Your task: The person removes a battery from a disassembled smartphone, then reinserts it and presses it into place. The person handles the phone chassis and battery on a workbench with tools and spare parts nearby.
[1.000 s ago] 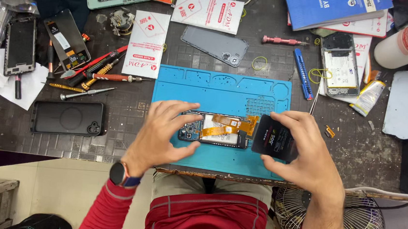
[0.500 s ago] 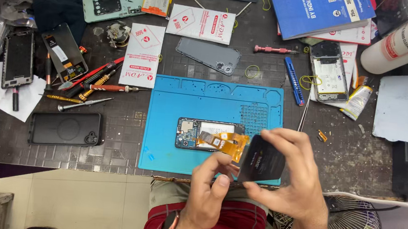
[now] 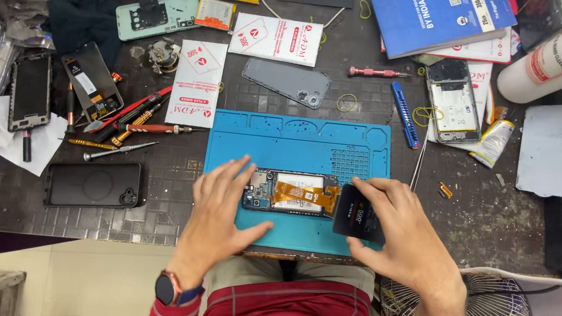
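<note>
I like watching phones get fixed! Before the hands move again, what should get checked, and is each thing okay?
1. Opened phone lies flat on the blue mat: ok.
2. Left hand steadies the phone's end: ok.
3. Right hand grips the black part firmly: ok.
4. Orange ribbon cable unkinked: cannot tell.
5. Screwdrivers lie off the mat: ok.

A dark gridded counter [image 3: 490, 221] is covered with clutter — a blue repair mat [image 3: 299, 139], a black phone [image 3: 94, 184], loose screwdrivers [image 3: 121, 151], a grey back cover [image 3: 286, 82], a blue book [image 3: 439, 20] and a white bottle [image 3: 556, 59].
</note>
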